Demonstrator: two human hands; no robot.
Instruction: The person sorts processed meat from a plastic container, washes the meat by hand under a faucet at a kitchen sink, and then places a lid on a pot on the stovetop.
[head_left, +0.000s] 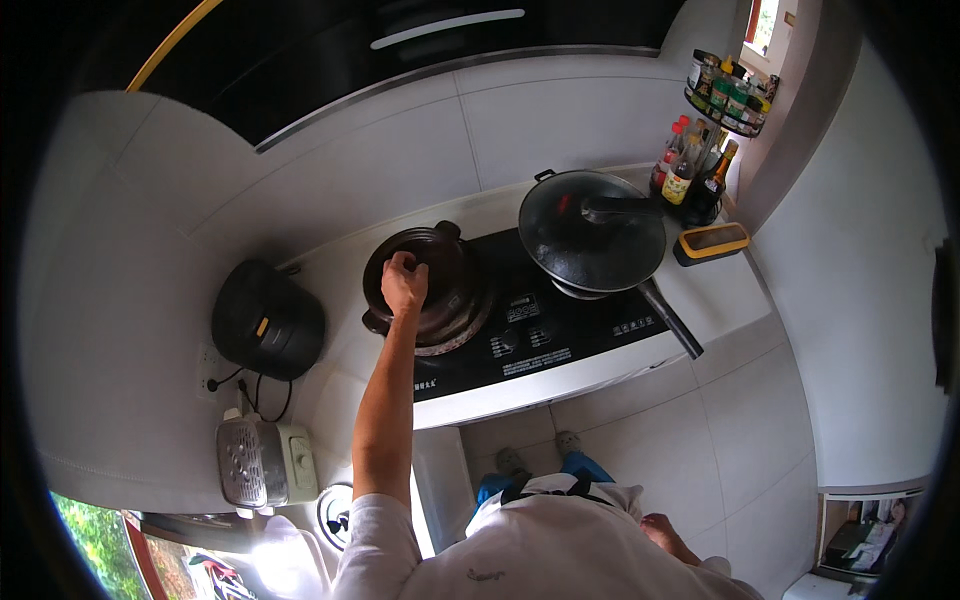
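My left hand (405, 286) reaches over the left side of the cooktop and grips the top of a dark brown lid (441, 281), its knob hidden under my fingers. The lid sits on a brown clay pot (461, 337) with stubby side handles. My right hand (660, 529) hangs low beside my waist, away from the counter; its fingers are mostly hidden. To the right of the pot stands a black wok (679, 326), its long handle pointing towards me. A dark glass lid (589, 247) with a black handle covers it.
The black built-in cooktop (480, 315) carries both vessels. Left of it are a black rounded appliance (270, 322) and a pale green countertop appliance (270, 461). At right stand sauce bottles (679, 176), a spice rack (727, 97) and a yellow-rimmed box (712, 244). A dark range hood (450, 52) overhangs.
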